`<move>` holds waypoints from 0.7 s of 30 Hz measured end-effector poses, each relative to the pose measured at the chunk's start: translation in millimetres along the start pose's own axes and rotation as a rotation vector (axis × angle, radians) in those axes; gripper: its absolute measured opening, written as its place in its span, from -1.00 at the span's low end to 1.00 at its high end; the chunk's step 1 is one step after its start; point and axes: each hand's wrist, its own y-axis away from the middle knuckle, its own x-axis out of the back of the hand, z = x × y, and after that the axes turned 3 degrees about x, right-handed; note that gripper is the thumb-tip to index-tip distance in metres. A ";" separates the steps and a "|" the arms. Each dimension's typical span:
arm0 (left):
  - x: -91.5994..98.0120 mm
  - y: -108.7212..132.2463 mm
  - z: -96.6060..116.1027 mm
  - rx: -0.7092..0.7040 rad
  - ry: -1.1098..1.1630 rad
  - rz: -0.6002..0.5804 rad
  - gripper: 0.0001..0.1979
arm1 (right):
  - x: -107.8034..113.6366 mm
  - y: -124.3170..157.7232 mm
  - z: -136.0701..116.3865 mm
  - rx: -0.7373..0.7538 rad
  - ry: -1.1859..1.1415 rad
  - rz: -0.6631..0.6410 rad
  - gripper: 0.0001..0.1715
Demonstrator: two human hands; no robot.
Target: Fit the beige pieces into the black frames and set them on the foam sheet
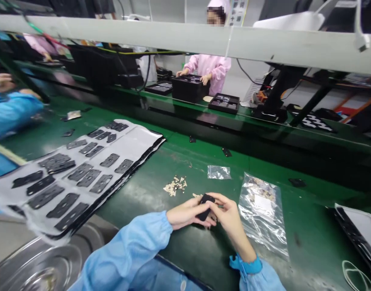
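Near the bottom centre, my left hand (189, 211) holds a small flat black part (206, 207) from its left side, fingers underneath and thumb on top. The fingers of my right hand (226, 210) pinch the same part from the right. Just behind my hands lies a small pile of tiny beige pieces (175, 186) on the green table (151, 182). To the right sits a clear plastic bag (264, 214) with beige pieces and a white label in it. A smaller clear bag (219, 172) lies further back.
A white-lined tray (137, 141) with several black parts fills the left. A metal stool (58, 262) stands below it. Another tray (361, 230) is at right. A person in pink (215, 68) works behind the barrier; a blue sleeve (15, 111) reaches in at left.
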 end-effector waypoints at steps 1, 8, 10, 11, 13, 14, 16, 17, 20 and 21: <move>2.2 2.6 -4.5 0.025 0.000 -0.028 -0.64 | -3.1 0.9 -0.1 0.033 0.051 -0.033 -0.70; 32.3 19.9 -15.1 -0.133 -0.011 0.162 -0.68 | -12.3 0.0 9.7 0.119 0.158 -0.016 -0.67; 52.5 28.8 -13.1 -0.282 -0.222 0.496 -0.75 | -8.7 -2.5 15.4 0.027 0.113 0.069 -0.64; 64.3 34.1 -11.4 -0.351 -0.349 0.667 -0.78 | -6.3 -3.9 18.2 -0.013 0.090 0.109 -0.64; 87.9 44.6 -7.2 -0.442 -0.547 0.914 -0.80 | -1.8 -6.7 23.0 -0.069 0.056 0.170 -0.63; 98.0 49.0 -4.9 -0.464 -0.596 0.980 -0.81 | -0.1 -8.0 24.9 -0.086 0.047 0.188 -0.64; 112.0 53.9 -0.8 -0.471 -0.637 1.008 -0.83 | 1.9 -10.0 27.8 -0.110 0.040 0.204 -0.64; 115.6 54.0 1.1 -0.469 -0.687 0.999 -0.84 | 2.2 -10.8 29.1 -0.118 0.040 0.204 -0.64; 116.6 45.6 6.3 -0.457 -0.938 0.922 -0.86 | 2.1 -12.2 32.6 -0.135 0.051 0.194 -0.64; 115.8 41.0 8.1 -0.449 -1.026 0.895 -0.85 | 2.2 -12.5 33.6 -0.141 0.056 0.191 -0.64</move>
